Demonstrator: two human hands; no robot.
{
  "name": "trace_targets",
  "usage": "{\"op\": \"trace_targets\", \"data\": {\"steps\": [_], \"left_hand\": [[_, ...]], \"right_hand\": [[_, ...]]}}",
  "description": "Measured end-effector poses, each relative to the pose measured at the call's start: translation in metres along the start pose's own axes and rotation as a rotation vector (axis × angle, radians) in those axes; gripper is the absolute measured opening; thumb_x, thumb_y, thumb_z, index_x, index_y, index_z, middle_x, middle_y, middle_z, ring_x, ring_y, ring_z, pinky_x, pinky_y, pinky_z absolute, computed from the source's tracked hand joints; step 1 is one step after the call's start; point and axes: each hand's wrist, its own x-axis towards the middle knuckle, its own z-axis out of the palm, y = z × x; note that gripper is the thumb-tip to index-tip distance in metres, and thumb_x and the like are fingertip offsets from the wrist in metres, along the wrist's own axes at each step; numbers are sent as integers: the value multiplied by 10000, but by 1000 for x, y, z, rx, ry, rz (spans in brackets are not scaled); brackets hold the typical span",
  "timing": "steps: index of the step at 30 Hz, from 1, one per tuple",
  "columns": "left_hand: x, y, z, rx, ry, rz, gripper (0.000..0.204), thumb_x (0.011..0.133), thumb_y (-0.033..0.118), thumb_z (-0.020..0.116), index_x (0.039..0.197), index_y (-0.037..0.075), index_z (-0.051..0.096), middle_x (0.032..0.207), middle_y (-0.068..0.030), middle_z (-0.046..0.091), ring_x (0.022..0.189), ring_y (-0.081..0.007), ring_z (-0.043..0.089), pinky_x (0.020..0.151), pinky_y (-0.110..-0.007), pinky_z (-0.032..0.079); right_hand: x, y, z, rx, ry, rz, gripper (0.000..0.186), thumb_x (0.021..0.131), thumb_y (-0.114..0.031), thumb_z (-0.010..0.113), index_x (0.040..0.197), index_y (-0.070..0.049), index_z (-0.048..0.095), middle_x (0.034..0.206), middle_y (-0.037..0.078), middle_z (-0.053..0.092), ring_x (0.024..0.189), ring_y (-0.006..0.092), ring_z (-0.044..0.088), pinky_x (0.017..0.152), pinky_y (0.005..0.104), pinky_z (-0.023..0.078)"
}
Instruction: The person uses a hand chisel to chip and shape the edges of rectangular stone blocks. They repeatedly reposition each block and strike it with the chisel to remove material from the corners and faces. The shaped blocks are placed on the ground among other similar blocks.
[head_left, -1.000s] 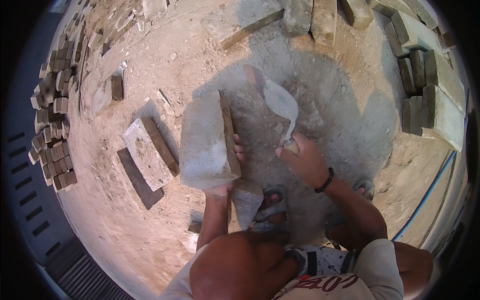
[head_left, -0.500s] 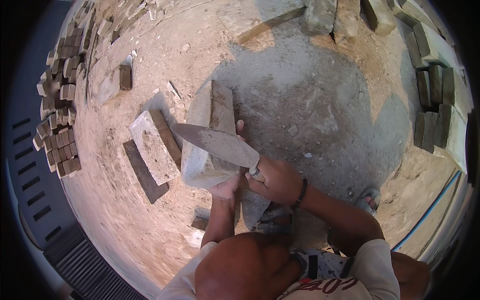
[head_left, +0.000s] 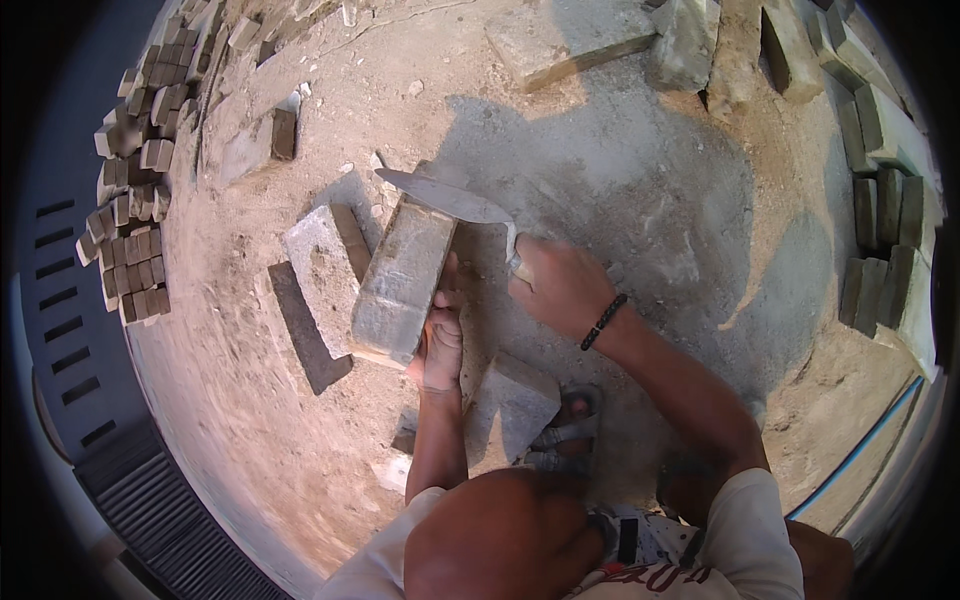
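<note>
A long grey-brown block (head_left: 403, 285) is tilted in my left hand (head_left: 440, 348), whose fingers wrap round its right side near the lower end. My right hand (head_left: 562, 285) is closed on the handle of a trowel (head_left: 452, 198). The trowel's pointed blade reaches left across the upper end of the block; whether it touches cannot be made out. Just left of the held block, a pale rough block (head_left: 322, 268) leans on the ground with a dark strip below it. Another block (head_left: 518, 400) lies below my left hand, beside my sandalled foot (head_left: 570, 425).
Stacks of small blocks (head_left: 135, 255) line the far left, beside a dark slotted panel (head_left: 65, 330). More blocks (head_left: 880, 215) stand along the right side, and large slabs (head_left: 570, 45) lie at the top. A single block (head_left: 262, 140) rests upper left. A blue hose (head_left: 855, 450) runs at lower right.
The held block has turned so that a broad, smoother face shows. The trowel has moved up from across its middle to its upper end, and my right hand has risen slightly.
</note>
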Motion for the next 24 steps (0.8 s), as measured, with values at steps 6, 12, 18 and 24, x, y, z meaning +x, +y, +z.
{"op": "trace_targets", "data": {"steps": [6,12,18,24], "left_hand": [[-16,28,-10,-79,56,114,741,1013,403,505,1582,87,150,1648,-205,35,1388,-535,303,1111,-632,359],[-12,27,-6,-66,-49,-5,710,1002,356,533,1579,133,184,1623,-191,117,1350,-556,334,1085,-632,410],[-4,22,-3,-208,-72,-81,707,1021,461,444,1569,88,196,1619,-272,23,1395,-592,248,1128,-662,330],[-19,44,-31,-80,-144,53,772,996,548,422,1572,92,184,1606,-275,92,1378,-612,260,1143,-639,328]], "right_hand": [[-41,-37,-11,-143,-225,-169,286,845,-255,650,943,-5,552,808,218,644,749,431,649,672,523,521],[-2,-41,-37,-345,-233,-78,257,844,-236,640,974,-34,548,843,177,642,804,425,655,724,523,525],[42,-20,-40,-326,-148,-23,286,834,-235,643,993,-24,534,852,225,634,822,432,643,748,520,521],[6,-38,-28,-274,-252,-210,271,842,-234,639,974,-16,544,819,228,631,798,432,644,726,542,508]]}}
